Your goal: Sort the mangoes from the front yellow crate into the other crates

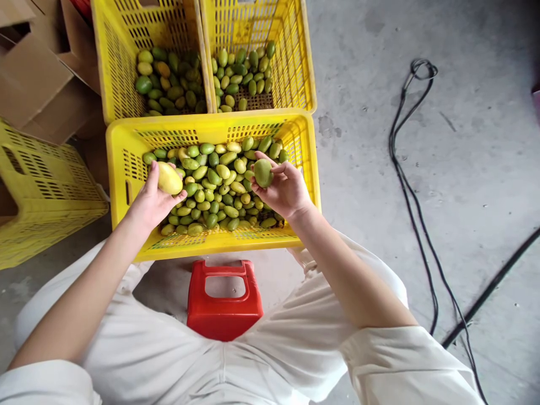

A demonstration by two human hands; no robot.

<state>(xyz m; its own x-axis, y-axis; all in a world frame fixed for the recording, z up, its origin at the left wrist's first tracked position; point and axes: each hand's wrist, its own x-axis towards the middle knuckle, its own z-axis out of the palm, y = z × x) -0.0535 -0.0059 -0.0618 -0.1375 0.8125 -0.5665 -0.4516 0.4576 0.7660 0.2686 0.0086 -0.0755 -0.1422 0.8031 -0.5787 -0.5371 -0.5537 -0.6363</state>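
Observation:
My left hand [152,198] is closed round a yellow mango [169,178] above the left side of the near yellow crate [211,126]. My right hand [285,188] grips a green mango [263,172] with its fingertips above the crate's right side. Beneath both hands the crate holds several small green and yellowish mangoes [215,188]. I sit on a red plastic stool [223,301], white trousers on both sides of it.
Two more yellow crates stand behind, the left crate [110,73] with darker green mangoes, the right crate [310,73] with small green ones. An overturned yellow crate [37,191] and cardboard boxes [34,79] lie left. Black cables [415,219] run across the concrete floor at right.

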